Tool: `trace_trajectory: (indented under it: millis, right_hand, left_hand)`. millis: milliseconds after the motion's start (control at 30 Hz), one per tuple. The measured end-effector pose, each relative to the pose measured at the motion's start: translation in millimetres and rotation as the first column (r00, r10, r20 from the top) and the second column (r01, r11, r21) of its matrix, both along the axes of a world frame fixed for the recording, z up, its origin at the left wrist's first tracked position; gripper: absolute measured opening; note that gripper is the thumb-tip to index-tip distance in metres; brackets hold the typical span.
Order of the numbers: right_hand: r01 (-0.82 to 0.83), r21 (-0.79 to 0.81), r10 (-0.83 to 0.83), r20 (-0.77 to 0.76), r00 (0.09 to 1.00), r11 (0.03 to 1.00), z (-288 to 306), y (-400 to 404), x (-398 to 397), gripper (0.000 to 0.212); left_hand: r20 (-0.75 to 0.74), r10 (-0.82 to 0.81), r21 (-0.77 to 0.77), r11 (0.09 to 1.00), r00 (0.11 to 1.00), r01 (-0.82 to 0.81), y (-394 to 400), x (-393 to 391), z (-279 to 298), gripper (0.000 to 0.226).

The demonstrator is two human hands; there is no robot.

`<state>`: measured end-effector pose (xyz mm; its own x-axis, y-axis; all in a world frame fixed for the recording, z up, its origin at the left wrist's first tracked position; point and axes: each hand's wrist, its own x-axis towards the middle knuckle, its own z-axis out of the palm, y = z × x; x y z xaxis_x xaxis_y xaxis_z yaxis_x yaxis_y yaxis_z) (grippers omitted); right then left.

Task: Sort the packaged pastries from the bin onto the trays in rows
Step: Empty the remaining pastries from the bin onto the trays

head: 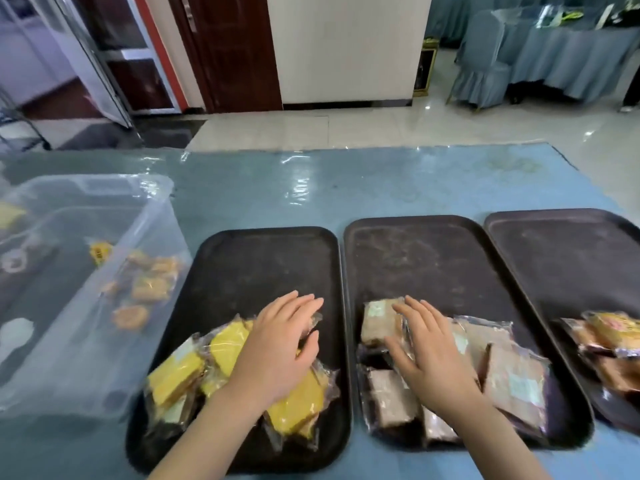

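On dark trays, both hands (pixel 277 344) (pixel 429 355) flat, fingers straight, hiding pastries (pixel 176 375), bin (pixel 86 271) contents blurred

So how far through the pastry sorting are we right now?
Partly done. Yellow packs lie on the left tray, brown packs on the middle tray, orange packs on the right tray, all loosely heaped near the front. In hand: the left hand and right hand press flat on the piles. Left: several pastries remain in the clear bin, and the trays' far halves are bare.
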<state>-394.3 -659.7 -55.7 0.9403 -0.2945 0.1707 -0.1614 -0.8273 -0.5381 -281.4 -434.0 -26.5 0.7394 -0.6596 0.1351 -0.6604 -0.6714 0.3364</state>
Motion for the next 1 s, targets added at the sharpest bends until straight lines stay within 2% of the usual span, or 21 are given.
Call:
trace_trajectory:
  millis: [133, 333, 533, 700, 867, 933, 1000]
  right_hand:
    - [-0.085, -0.021, 0.084, -0.027, 0.996, 0.996, 10, 37, 33, 0.060]
    - [-0.204, -0.008, 0.203, -0.029, 0.979, 0.979, 29, 69, 84, 0.052]
    - [-0.334, 0.076, 0.339, -0.070, 0.938, 0.940, 60, 126, 128, 0.051]
    - [-0.395, 0.027, 0.395, -0.002, 0.919, 0.918, 90, 201, 176, 0.051]
    - [-0.397, -0.032, 0.397, -0.011, 0.918, 0.917, 108, 293, 220, 0.055]
    - [-0.409, -0.045, 0.407, -0.050, 0.912, 0.911, 115, 328, 239, 0.057]
    - [-0.456, -0.071, 0.441, -0.156, 0.884, 0.887, 120, 355, 258, 0.058]
  left_hand:
    - [0.006, 0.038, -0.041, 0.998, 0.999, -0.038, 34, 19, 15, 0.053]
    - [-0.011, 0.105, -0.074, 0.992, 0.994, -0.105, 80, 36, 24, 0.054]
    - [0.000, 0.128, -0.108, 0.986, 0.992, -0.127, 139, 55, 65, 0.050]
    - [0.102, 0.110, -0.109, 0.989, 0.989, -0.099, 219, 97, 90, 0.050]
    - [0.063, 0.104, -0.157, 0.983, 0.993, -0.093, 319, 155, 94, 0.044]
    - [0.049, 0.114, -0.135, 0.985, 0.992, -0.107, 353, 176, 97, 0.047]
    - [0.014, 0.117, -0.069, 0.991, 0.993, -0.116, 380, 199, 101, 0.054]
